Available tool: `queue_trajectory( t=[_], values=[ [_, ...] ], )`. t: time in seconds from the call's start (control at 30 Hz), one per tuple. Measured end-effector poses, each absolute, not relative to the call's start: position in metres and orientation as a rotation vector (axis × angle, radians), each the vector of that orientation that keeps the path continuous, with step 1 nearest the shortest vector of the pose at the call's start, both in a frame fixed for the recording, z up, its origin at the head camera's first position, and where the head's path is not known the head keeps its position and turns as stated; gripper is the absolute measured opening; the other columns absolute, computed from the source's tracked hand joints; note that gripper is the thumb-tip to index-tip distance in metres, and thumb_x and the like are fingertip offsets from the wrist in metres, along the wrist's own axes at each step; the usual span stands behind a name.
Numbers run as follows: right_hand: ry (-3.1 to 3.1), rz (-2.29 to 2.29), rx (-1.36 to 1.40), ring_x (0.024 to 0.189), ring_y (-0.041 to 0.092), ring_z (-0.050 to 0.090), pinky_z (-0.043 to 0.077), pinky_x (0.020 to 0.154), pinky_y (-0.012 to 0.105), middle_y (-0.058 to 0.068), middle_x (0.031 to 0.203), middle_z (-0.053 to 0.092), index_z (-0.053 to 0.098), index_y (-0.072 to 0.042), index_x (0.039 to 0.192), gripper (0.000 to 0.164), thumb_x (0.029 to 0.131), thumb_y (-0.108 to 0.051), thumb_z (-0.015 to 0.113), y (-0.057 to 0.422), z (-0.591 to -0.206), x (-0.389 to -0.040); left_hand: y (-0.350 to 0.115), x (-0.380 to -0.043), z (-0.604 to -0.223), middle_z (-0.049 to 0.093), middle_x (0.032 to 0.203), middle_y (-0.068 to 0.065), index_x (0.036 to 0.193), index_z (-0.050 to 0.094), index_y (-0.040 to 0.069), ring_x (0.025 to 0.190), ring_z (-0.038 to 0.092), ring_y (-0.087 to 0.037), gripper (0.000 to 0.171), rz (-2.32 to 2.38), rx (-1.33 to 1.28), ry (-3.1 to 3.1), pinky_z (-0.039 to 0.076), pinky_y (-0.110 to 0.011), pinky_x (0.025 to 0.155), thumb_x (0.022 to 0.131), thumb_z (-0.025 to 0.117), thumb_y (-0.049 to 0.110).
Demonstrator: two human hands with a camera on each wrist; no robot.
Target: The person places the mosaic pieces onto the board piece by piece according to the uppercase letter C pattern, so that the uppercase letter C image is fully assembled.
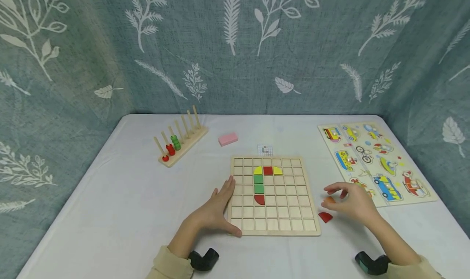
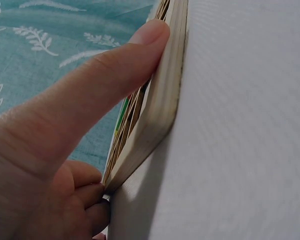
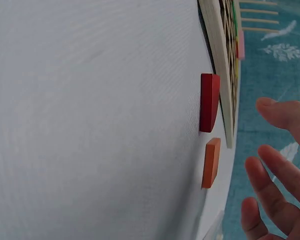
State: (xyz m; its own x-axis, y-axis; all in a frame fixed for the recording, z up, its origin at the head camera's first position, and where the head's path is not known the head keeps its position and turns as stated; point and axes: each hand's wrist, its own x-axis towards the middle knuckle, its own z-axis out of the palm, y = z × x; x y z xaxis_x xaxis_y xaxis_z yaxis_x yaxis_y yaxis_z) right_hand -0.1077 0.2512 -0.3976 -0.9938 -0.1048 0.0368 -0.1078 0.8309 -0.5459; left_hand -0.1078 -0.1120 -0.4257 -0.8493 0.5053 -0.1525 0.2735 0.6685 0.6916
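Observation:
My left hand rests against a wooden grid board; its thumb lies on the front edge and its fingers along the left side. Set into the board are a red square between two yellow quarter-circles, two green squares and a red quarter-circle. Right of the board, my right hand hovers over an orange block lying on the table. In the right wrist view its fingers are apart and hold nothing. A loose red quarter-circle block lies between the orange block and the board.
A wooden peg stand with red and green beads stands at the back left. Near it are a pink block and a small patterned card. A vehicle picture puzzle lies on the right. The table has a white cloth.

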Motion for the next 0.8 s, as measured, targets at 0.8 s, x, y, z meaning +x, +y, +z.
queue_trajectory(
  t=[0.8],
  values=[
    [-3.117, 0.820, 0.053, 0.069, 0.016, 0.047, 0.036, 0.056, 0.028, -0.001, 0.081, 0.066, 0.069, -0.005, 0.095, 0.049, 0.062, -0.040, 0.082, 0.269, -0.411, -0.106, -0.113, -0.108, -0.428, -0.003, 0.152, -0.010, 0.145, 0.005, -0.001, 0.139, -0.001, -0.023, 0.134, 0.968, 0.616, 2.565, 0.003, -0.046, 0.111, 0.049, 0.088, 0.043]
  ],
)
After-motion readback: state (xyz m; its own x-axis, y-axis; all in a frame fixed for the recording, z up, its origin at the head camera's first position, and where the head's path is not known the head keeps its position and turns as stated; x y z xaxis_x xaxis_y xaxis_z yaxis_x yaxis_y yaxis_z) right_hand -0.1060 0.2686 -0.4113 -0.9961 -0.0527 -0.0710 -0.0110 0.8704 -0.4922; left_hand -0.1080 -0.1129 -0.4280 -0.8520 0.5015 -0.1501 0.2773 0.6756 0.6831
